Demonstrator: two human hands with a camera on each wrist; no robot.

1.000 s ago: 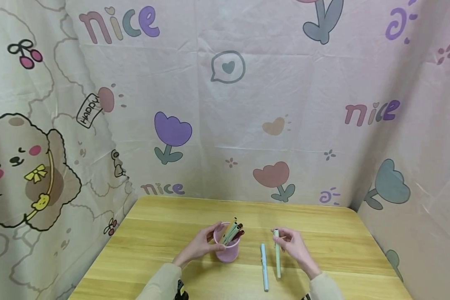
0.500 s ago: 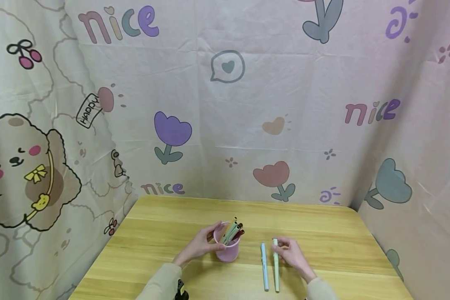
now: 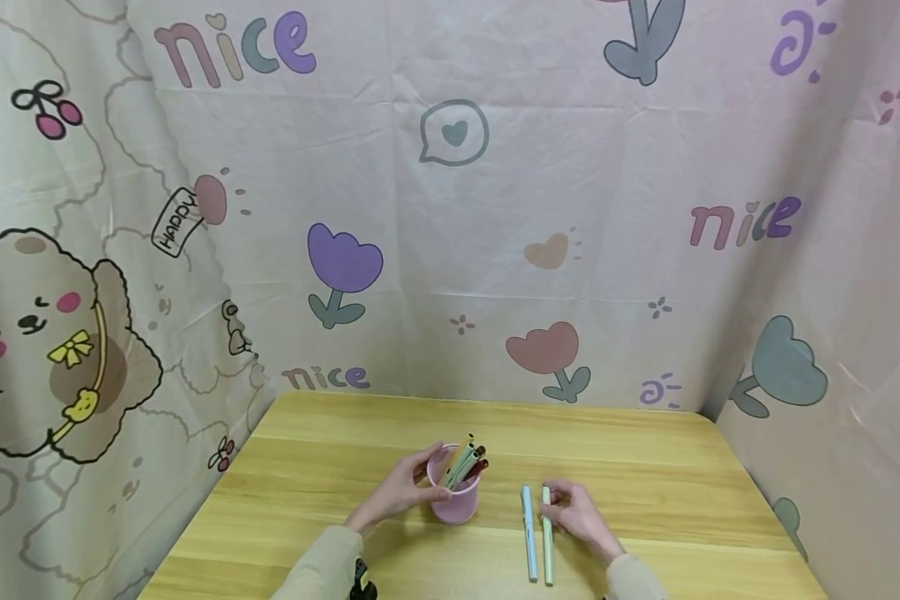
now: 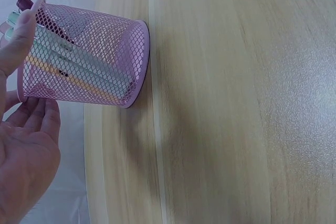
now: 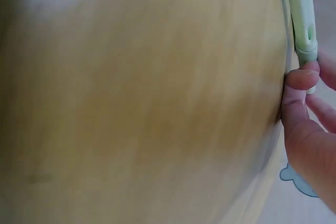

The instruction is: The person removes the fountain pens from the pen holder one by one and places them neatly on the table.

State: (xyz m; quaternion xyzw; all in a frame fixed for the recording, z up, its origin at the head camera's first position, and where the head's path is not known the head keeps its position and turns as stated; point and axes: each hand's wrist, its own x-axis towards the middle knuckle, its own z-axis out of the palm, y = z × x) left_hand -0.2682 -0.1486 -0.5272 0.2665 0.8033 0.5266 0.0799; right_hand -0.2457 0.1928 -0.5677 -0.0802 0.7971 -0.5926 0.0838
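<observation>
A pink mesh pen cup stands on the table with several pens leaning in it, green, orange and dark red. My left hand grips its rim from the left, thumb in front and fingers behind; the left wrist view shows the mesh wall beside the thumb. To the right, a light green pen lies parallel to a light blue pen, a narrow gap between them. My right hand pinches the green pen near its far end, between thumb and fingers.
The wooden table reaches back to a printed cloth backdrop. Another patterned cloth hangs along the left side. A dark object shows by the left sleeve.
My right hand has brought the green pen down toward the near edge and left, closer beside the blue pen. The left hand and the pen cup have stayed in place.
</observation>
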